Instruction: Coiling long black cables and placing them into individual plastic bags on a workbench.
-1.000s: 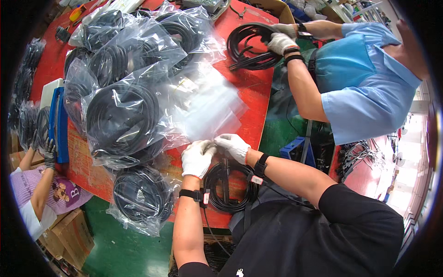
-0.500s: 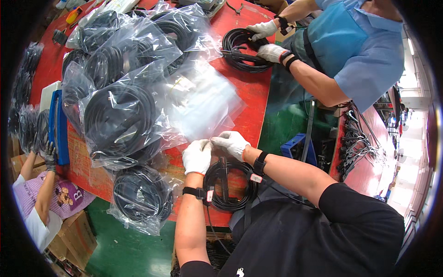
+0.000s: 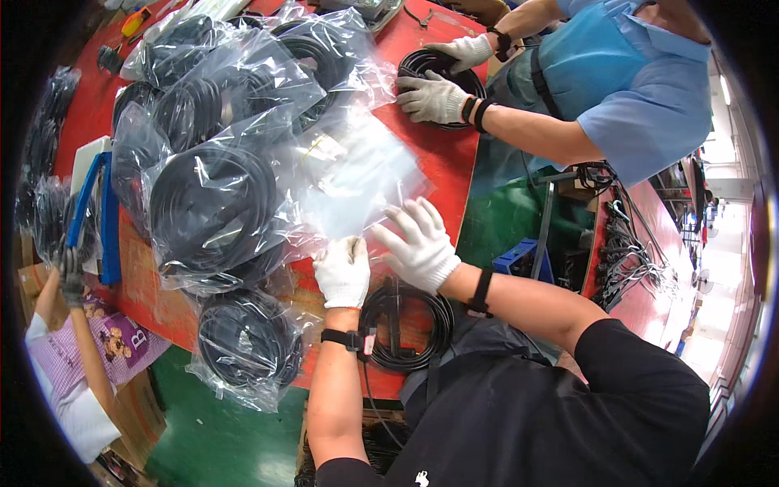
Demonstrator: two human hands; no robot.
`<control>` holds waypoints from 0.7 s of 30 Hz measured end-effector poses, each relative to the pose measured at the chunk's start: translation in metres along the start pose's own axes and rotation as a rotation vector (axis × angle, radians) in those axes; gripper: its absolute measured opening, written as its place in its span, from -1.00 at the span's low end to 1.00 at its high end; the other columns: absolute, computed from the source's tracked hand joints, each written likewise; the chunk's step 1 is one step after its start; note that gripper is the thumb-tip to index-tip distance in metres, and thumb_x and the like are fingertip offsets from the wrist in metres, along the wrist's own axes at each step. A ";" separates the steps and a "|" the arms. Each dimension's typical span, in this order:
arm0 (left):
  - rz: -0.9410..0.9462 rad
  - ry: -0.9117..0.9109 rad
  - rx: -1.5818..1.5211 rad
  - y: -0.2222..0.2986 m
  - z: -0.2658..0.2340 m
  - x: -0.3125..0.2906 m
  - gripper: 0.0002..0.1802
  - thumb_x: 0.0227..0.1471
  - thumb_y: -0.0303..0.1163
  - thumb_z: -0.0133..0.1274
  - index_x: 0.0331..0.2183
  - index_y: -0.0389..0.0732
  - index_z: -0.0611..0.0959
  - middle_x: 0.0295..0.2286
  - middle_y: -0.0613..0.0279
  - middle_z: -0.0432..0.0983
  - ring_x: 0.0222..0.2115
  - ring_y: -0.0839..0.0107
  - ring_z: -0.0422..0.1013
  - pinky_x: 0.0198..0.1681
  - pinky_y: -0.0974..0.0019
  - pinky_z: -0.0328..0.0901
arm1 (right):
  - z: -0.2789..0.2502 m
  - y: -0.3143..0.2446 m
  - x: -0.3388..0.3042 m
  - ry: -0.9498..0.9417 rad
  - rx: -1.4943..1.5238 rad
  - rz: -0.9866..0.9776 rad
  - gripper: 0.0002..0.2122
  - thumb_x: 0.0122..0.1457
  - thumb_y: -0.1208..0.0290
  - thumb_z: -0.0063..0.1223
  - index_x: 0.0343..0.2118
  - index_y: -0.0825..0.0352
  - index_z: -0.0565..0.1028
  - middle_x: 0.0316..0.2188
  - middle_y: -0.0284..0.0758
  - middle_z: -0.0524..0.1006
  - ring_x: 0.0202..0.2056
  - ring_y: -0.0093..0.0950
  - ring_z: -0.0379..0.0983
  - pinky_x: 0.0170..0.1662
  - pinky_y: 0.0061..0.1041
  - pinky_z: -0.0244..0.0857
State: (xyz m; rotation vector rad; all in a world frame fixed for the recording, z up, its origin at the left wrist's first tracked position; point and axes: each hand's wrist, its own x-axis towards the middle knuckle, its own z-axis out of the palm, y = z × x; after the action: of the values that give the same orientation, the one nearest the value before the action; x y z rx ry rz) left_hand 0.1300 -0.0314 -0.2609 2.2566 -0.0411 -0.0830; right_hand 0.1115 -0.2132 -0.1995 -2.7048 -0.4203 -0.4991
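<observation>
My left hand (image 3: 342,273), in a white knit glove, has its fingers pinched at the near corner of a stack of clear plastic bags (image 3: 357,183). My right hand (image 3: 419,246), gloved the same way, is open with fingers spread, just over the stack's near right edge, and holds nothing. Right below both hands, a coil of black cable (image 3: 444,329) lies at the table's near edge. To the left is a heap of bagged black cable coils (image 3: 213,203), with one more bagged coil (image 3: 247,339) at the near table edge.
Across the red table (image 3: 442,174), a co-worker's gloved hands (image 3: 434,97) rest on another black cable coil. At the left, another person's grey-gloved hand (image 3: 71,276) is by a blue-handled device (image 3: 109,219). More cables (image 3: 629,252) lie on a table at the right.
My right hand has come away from my left and opened, moving slightly right and up. The co-worker's nearer hand has shifted left over their coil. The blue handle at the left has swung up.
</observation>
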 end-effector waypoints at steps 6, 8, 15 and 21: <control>0.013 -0.074 0.343 0.015 0.010 -0.002 -0.65 0.05 -0.09 0.26 -0.19 -0.08 0.74 -0.19 0.12 0.64 -0.10 0.08 0.52 0.12 -0.02 0.30 | 0.043 0.057 -0.001 -0.265 -0.157 -0.051 -0.76 0.08 0.35 0.08 -0.18 0.22 0.58 -0.21 -0.23 0.53 -0.13 -0.17 0.46 0.03 -0.12 0.27; 0.108 -0.065 0.476 0.035 0.015 -0.006 -0.52 -0.03 -0.02 0.30 -0.10 -0.04 0.69 -0.09 0.12 0.57 0.00 0.02 0.44 0.20 -0.09 0.21 | 0.041 0.061 -0.005 -0.259 -0.141 -0.037 -0.76 0.07 0.35 0.10 -0.18 0.22 0.59 -0.23 -0.24 0.53 -0.16 -0.19 0.45 -0.02 -0.14 0.28; -0.003 0.093 0.756 -0.041 0.003 -0.014 -0.76 0.14 -0.19 0.10 -0.22 -0.09 0.68 -0.22 0.04 0.57 -0.19 0.05 0.52 -0.04 -0.04 0.39 | 0.027 0.072 0.000 -0.316 -0.205 0.066 -0.74 0.11 0.35 0.12 -0.11 0.19 0.55 -0.24 -0.24 0.55 -0.23 -0.18 0.52 -0.18 -0.14 0.36; -0.398 -0.271 0.616 -0.048 -0.016 -0.044 -0.56 0.30 0.01 -0.05 -0.19 -0.16 0.67 -0.29 -0.09 0.66 -0.29 -0.14 0.62 -0.18 -0.13 0.48 | 0.017 0.075 -0.014 -0.920 -0.120 0.501 -0.69 0.33 0.09 -0.08 -0.17 0.25 0.55 -0.24 -0.09 0.66 -0.16 -0.07 0.62 -0.07 -0.05 0.45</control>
State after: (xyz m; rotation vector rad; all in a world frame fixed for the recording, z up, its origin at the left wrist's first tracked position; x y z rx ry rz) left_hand 0.0870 0.0135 -0.2857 2.8191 0.2742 -0.6687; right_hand 0.1299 -0.2761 -0.2409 -2.8471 0.0949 0.9042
